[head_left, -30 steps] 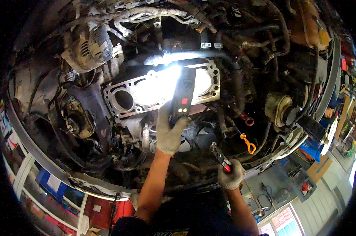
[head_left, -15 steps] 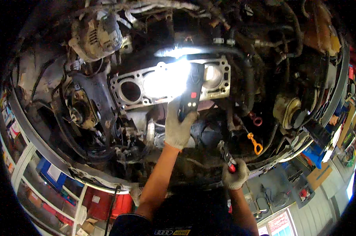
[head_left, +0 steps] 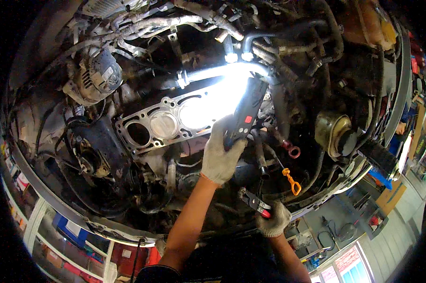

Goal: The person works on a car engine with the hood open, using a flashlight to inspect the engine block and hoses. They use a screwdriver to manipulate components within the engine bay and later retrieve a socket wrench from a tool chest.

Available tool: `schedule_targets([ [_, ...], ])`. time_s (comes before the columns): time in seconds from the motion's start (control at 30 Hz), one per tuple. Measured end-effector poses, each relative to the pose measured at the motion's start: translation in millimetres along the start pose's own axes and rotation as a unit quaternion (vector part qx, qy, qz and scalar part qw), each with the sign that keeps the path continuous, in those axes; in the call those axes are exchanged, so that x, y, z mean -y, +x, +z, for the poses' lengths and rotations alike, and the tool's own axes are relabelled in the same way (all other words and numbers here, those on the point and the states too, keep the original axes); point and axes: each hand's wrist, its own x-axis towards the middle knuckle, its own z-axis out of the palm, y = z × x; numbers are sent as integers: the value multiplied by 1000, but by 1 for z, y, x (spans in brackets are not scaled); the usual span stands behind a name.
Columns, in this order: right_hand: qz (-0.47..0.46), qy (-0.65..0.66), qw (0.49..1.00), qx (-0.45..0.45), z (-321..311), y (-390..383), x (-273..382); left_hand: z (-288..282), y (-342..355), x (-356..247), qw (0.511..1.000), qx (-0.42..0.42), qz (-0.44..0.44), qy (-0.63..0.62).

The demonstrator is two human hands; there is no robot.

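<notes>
Left hand [head_left: 222,158], in an off-white knit glove, is wrapped round a slim black handheld work lamp [head_left: 247,115] with a red button; fingers closed on its near end, thumb along the right side. Lamp is lit and sits over the right half of a silver flat-faced metal engine block [head_left: 142,119], middle of the bay, hiding part of it. Whether it touches the block, can't tell. Leftmost bore dark, next one shows a grey round piston top [head_left: 164,124]; further right is washed out by glare. Right hand [head_left: 274,219], same glove type, is lower and nearer, right of the left forearm; fingers curled tight on a black-and-silver metal hand tool [head_left: 255,203] with red on its grip, tip pointing far left. Tool hangs over the near part of the bay, well apart from the block. Right of the left hand: orange plastic loop handle [head_left: 292,183] on a thin rod, dark red ring-ended part [head_left: 293,151] just beyond it. Far left: dusty grey finned alternator [head_left: 97,75]. Brightly lit thick hose [head_left: 213,72] runs along the block's far side.
</notes>
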Motion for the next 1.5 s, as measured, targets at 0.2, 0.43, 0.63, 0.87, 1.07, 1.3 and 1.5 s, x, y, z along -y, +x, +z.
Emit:
schedule_targets([
  [0.2, -4, -9, 1000, 3, -1, -2, -2, 4, 3, 5, 1000, -17, 5, 13],
  [0.43, -4, -7, 1000, 3, 3, -10, -10, -5, 1, 13, 998, 12, -52, -39],
  [0.63, -81, 26, 995, -56, 0, 3, -4, -24, -33, 27, 998, -24, -11, 61],
  [0.87, -97, 83, 986, -105, 2, 2, -6, -46, -100, 15, 985, -55, -59, -155],
  [1.07, -101, 80, 985, -113, -9, -6, -2, -57, -149, 2, 976, -57, -46, -206],
  [1.3, -79, 60, 987, -124, -9, -8, 7, -45, -160, 20, 981, -47, -24, -188],
  [1.5, -32, 46, 994, -89, -21, -12, 10, -50, -217, -27, 954, -95, 0, -284],
])
